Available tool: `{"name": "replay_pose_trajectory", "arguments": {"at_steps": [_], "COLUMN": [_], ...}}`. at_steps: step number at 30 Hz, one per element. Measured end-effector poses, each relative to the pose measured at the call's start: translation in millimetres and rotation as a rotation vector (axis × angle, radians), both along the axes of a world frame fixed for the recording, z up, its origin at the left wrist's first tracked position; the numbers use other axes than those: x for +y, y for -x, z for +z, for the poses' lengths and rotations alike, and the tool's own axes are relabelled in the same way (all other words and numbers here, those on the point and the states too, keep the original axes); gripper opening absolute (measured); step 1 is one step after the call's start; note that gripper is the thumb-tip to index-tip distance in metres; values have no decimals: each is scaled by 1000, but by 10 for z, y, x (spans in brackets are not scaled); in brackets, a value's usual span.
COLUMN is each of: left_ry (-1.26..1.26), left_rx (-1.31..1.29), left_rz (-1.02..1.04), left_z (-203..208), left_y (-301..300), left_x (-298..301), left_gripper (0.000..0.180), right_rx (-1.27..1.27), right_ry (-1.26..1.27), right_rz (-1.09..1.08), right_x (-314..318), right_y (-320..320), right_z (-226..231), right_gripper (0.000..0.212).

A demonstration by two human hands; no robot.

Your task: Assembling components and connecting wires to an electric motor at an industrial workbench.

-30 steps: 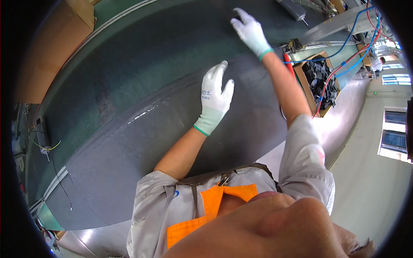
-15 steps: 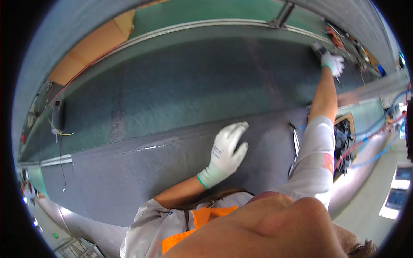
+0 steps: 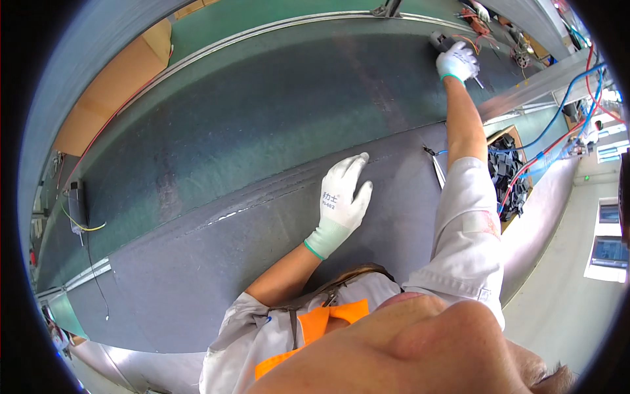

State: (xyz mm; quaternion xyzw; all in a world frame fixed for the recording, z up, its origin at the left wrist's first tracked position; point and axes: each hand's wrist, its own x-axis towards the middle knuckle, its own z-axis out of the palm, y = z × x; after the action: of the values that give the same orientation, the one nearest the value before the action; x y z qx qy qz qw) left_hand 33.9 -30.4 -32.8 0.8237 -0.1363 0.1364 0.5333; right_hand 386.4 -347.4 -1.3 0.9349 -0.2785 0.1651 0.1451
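Observation:
My left hand [image 3: 342, 200], in a white glove with a green cuff, hovers or rests at the near grey strip of the worktop; I cannot tell whether it touches. Its fingers are stretched out, thumb apart, with nothing in them. Far to the right, my right hand [image 3: 458, 62], gloved the same way, is closed over a dark grey block-shaped part [image 3: 441, 42]. One end of that part shows past the hand's upper left side. A thin metal rod sticks out at the lower right, and yellow-orange wires lie beside the fingers. The glove hides its middle.
A similar dark block [image 3: 77, 205] with a yellow wire lies at the far left. Beyond the dark green surface stands a cardboard box [image 3: 111, 92]. Scissors-like pliers [image 3: 436, 167] lie near my right forearm. A bin of black parts [image 3: 508, 171], blue and red hoses [image 3: 558, 128] are rightward.
The whole view has shifted, so most things sit further left and higher. My right hand stays at the dark block, its fingers now more over it. My left hand keeps its spread pose.

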Motion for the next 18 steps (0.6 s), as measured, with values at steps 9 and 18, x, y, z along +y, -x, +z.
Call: {"name": "replay_pose_trajectory", "arguments": {"at_steps": [9,18], "left_ry": [-77,-74], "left_rx": [-28,-29], "left_rz": [39,22], "left_z": [-39,-98], "left_y": [32,-10], "left_x": [16,-23], "left_gripper": [48,47], "right_rx": [90,343], "right_ry": [-615,-200], "right_rz": [-150,-18], "right_x": [-639,28], "right_y": [-80,740], "right_z": [-172,253], "right_gripper": [130,112]}}
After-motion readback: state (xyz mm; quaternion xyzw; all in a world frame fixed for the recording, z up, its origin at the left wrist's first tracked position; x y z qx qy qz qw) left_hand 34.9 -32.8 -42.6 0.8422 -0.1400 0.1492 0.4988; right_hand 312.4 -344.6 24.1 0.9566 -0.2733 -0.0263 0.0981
